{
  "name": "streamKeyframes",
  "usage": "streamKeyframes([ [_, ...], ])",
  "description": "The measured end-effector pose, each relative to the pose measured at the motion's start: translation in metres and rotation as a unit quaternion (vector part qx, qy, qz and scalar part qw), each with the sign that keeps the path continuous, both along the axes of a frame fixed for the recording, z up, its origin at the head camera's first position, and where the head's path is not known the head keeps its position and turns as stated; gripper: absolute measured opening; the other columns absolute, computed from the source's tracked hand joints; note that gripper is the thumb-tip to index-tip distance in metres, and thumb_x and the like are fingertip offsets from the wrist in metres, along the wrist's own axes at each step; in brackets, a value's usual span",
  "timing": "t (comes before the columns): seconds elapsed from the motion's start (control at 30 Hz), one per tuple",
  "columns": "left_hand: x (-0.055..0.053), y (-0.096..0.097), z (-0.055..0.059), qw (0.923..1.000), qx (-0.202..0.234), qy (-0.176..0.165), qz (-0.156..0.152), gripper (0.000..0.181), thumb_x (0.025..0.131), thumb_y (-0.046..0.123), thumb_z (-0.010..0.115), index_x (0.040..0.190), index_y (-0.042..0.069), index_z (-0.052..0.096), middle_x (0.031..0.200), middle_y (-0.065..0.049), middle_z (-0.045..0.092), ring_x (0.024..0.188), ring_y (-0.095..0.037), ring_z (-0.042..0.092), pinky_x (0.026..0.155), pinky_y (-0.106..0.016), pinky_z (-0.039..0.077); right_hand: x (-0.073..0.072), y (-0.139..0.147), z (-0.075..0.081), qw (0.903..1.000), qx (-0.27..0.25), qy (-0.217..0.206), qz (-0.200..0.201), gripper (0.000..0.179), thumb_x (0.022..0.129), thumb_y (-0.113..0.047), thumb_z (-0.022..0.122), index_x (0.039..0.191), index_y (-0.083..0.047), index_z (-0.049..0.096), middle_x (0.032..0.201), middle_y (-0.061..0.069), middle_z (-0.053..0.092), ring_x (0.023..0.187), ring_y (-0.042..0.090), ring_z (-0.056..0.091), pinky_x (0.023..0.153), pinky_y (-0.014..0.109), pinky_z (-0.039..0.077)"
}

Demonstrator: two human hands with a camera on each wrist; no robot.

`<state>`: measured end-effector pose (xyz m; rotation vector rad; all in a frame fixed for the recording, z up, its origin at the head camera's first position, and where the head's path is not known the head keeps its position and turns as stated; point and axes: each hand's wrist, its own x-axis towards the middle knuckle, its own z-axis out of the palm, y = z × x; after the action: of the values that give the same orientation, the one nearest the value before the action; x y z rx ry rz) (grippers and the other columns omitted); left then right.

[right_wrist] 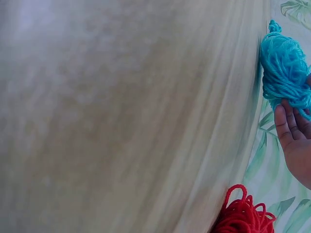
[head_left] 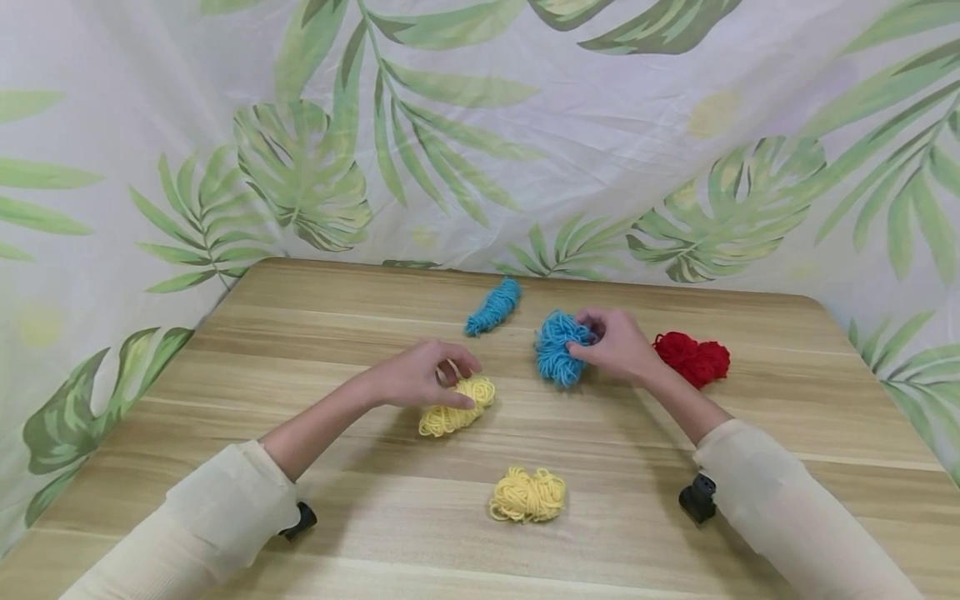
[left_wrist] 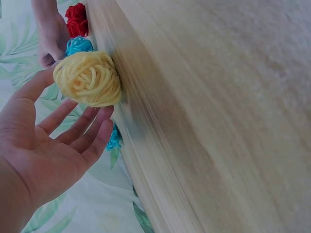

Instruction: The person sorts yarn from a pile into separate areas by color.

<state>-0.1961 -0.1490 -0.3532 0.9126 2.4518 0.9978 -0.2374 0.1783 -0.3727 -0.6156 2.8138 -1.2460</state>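
My right hand [head_left: 618, 346] pinches the right side of a loose blue yarn bundle [head_left: 558, 348] between thumb and fingers. In the right wrist view, the fingers [right_wrist: 290, 121] meet the lower end of that bundle. My left hand [head_left: 420, 375] is at a yellow yarn bundle [head_left: 459, 407] lying on the table. Its thumb is over the near side and its fingers are spread loosely above the far side. The left wrist view has this yellow bundle [left_wrist: 88, 79] between the parted thumb and fingers, without a clear grip.
A narrow blue yarn skein [head_left: 493, 307] lies toward the table's back edge. Right of the right hand sits a red yarn bundle [head_left: 692, 358], partly behind the wrist. Another yellow bundle [head_left: 528, 495] rests nearer the front of the wooden table [head_left: 375, 533]. Leaf-patterned cloth [head_left: 465, 117] hangs behind.
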Motion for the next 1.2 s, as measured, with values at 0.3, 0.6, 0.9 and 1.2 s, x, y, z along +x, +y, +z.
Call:
streamKeyframes([
  [0.3,0.000,0.000,-0.001,1.0000,-0.003,0.006,0.004,0.048,0.086,0.018,0.085,0.124,-0.006,0.067,0.110,-0.012,0.071,0.098,-0.022,0.068,0.087,-0.037,0.058,-0.007,-0.004,0.001,0.9997,-0.006,-0.004,-0.023,0.031,0.089,-0.009,0.076,0.114,0.008,0.068,0.103,0.020,0.069,0.089,0.029,0.060,0.080,0.036,0.051],
  [0.6,0.002,-0.001,-0.004,0.9991,0.026,-0.022,0.024,0.052,0.086,0.014,0.086,0.127,-0.010,0.063,0.109,-0.015,0.069,0.097,-0.023,0.067,0.091,-0.041,0.058,-0.016,-0.007,0.000,0.9996,-0.002,0.010,-0.026,0.027,0.089,-0.009,0.077,0.110,0.006,0.070,0.094,0.015,0.068,0.084,0.026,0.059,0.075,0.034,0.050],
  [0.9,0.003,-0.003,-0.005,0.9957,0.037,-0.069,0.049,0.052,0.086,0.012,0.085,0.127,-0.009,0.062,0.112,-0.014,0.067,0.100,-0.023,0.066,0.095,-0.039,0.056,-0.022,-0.010,-0.001,0.9994,0.001,0.001,-0.036,0.028,0.090,-0.010,0.076,0.112,0.006,0.070,0.100,0.017,0.068,0.089,0.028,0.060,0.078,0.035,0.050],
  [1.2,0.004,-0.005,-0.005,0.9922,0.038,-0.100,0.065,0.053,0.086,0.012,0.085,0.128,-0.008,0.061,0.114,-0.013,0.065,0.103,-0.024,0.065,0.096,-0.038,0.055,-0.030,-0.009,-0.004,0.9989,-0.007,-0.011,-0.046,0.030,0.091,-0.010,0.076,0.114,0.008,0.070,0.104,0.020,0.069,0.095,0.030,0.062,0.081,0.035,0.051],
])
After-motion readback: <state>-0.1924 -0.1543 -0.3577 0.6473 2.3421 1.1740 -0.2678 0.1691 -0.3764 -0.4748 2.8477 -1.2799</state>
